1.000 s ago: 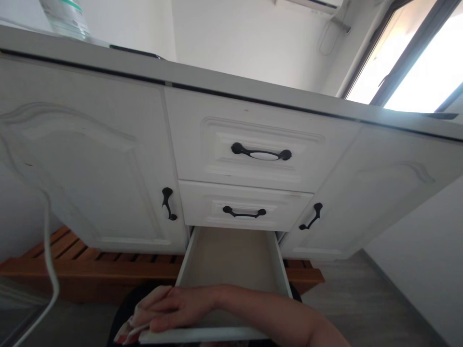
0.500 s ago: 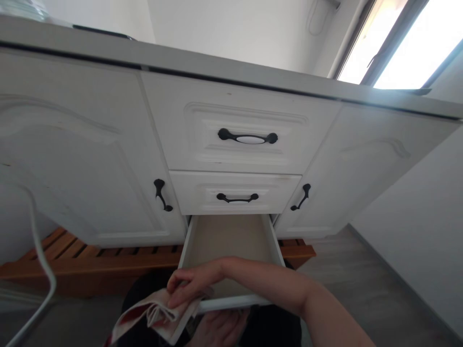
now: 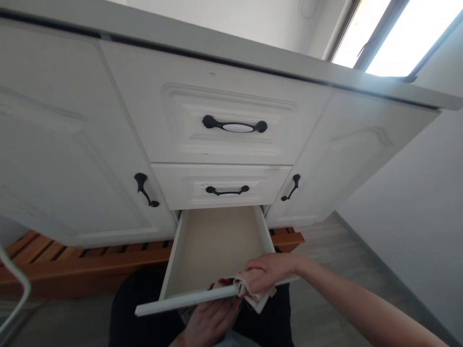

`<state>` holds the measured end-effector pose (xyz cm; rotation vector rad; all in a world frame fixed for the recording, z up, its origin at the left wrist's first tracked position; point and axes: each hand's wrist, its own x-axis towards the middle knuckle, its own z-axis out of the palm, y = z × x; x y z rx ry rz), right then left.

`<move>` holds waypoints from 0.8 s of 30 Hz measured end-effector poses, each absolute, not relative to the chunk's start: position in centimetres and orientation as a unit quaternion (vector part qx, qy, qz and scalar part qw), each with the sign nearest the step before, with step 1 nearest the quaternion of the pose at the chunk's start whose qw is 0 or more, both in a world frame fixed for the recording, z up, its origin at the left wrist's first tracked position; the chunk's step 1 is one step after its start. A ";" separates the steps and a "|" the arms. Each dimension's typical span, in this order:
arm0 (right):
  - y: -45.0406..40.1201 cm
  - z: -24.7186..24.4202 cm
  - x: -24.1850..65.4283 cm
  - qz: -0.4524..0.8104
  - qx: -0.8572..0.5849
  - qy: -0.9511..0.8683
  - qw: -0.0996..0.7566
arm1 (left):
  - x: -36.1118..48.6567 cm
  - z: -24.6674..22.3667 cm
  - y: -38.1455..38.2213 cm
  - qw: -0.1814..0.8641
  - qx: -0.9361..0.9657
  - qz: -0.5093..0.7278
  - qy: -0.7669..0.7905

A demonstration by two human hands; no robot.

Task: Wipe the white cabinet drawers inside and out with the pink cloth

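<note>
- Nearest, the left hand (image 3: 213,320) is at the outer side of the bottom drawer's front edge (image 3: 188,302); its fingertips are hidden, so I cannot tell whether it grips anything.
- The right hand (image 3: 269,273) has its fingers closed around a bunched cloth (image 3: 259,300), which lies over that edge, right of its middle.
- The bottom drawer (image 3: 217,246) is already pulled out; the left end of its front edge is uncovered. How much the cloth has gone over, or what is left, does not show.
- Behind it, the middle drawer (image 3: 191,200) and top drawer (image 3: 231,149) are closed, untouched.
- Above runs the tabletop (image 3: 217,36); beyond, a window (image 3: 408,33).
</note>
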<state>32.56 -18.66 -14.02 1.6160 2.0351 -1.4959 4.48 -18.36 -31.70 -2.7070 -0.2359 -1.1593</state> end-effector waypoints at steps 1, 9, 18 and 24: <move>-19.7 -13.6 33.4 -0.473 0.568 0.670 0.069 | 4.4 -31.6 -18.3 0.096 -0.915 -0.385 -0.079; -26.7 -12.4 36.6 -0.381 0.712 0.578 -0.116 | 4.5 -30.3 -18.3 0.056 -0.916 -0.388 -0.080; -34.6 -19.6 37.7 -0.244 0.821 0.385 -0.344 | 5.0 -31.7 -17.4 0.065 -0.903 -0.420 -0.069; -37.7 -24.8 38.1 -0.069 0.869 0.328 -0.364 | 6.1 -31.0 -15.2 0.025 -0.927 -0.357 -0.114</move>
